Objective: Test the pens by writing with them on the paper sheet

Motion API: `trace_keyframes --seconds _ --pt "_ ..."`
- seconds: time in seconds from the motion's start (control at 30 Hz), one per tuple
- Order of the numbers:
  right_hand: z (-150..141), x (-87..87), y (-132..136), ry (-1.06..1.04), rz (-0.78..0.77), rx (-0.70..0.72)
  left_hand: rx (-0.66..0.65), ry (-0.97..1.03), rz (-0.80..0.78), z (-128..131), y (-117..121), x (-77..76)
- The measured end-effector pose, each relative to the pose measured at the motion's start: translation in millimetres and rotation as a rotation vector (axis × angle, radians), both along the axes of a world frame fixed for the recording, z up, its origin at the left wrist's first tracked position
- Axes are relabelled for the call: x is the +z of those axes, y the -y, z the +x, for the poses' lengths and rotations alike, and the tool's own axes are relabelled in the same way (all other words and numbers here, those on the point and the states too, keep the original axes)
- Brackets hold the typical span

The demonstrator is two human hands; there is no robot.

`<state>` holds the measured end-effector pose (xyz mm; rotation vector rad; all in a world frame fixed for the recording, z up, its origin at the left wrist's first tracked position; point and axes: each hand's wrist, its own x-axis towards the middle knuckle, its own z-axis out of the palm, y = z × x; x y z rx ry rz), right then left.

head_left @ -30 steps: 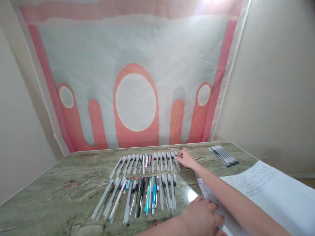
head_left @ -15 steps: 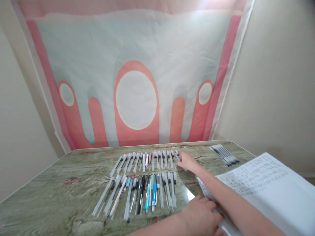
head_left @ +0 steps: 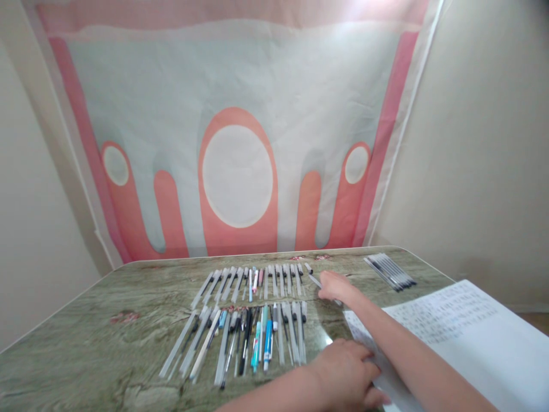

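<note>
My right hand [head_left: 337, 288] reaches across the table to the right end of the far row of pens [head_left: 257, 280]. Its fingers are pinched on a thin clear pen [head_left: 315, 280] that sticks out to the left, lifted away from the row. A small dark cap [head_left: 307, 267] lies just beyond it at the row's end. My left hand [head_left: 347, 375] rests palm down at the near edge, fingers lying on the corner of a written white sheet [head_left: 450, 332]. A second, nearer row of pens [head_left: 249, 340] lies just left of it.
The table [head_left: 128, 297] has a green marbled top with a rounded far edge. A bundle of thin dark-tipped pens [head_left: 389, 270] lies at the back right. A pink and pale cloth [head_left: 235, 143] hangs on the wall behind.
My right hand has closed on the end pen of the far row and drawn it back to the right. The left hand has stayed on the sheet.
</note>
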<state>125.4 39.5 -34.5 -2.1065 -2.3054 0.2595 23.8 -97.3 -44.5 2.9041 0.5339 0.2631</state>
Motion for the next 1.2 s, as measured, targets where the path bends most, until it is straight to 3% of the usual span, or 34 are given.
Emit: trace_keyframes --seconds 0.17,0.37,0.5,0.7,0.97,1.2 --pt "5.3 1.6 -0.1 -0.053 -0.003 0.019 0.2 0.215 -0.243 -13.0 -17.9 20.3" --pt "20.9 17.4 -3.5 -0.221 -0.026 0.085 0.601 0.761 -0.96 -27.7 -67.7 13.1" --pt "22.8 29.3 -0.2 -0.361 -0.103 0.173 0.801 1.152 -1.197 -39.0 -89.1 13.0" --pt "9.1 37.4 15.3 -0.609 -0.201 0.278 0.816 1.295 -1.389 -41.6 -90.1 14.1" --pt "3.4 47.4 26.5 -0.419 0.098 0.314 0.816 1.553 -1.456 -45.0 -97.6 15.4" --pt "29.1 70.7 29.8 -0.433 0.158 0.299 0.865 2.075 -1.305 -64.5 -118.0 19.7"
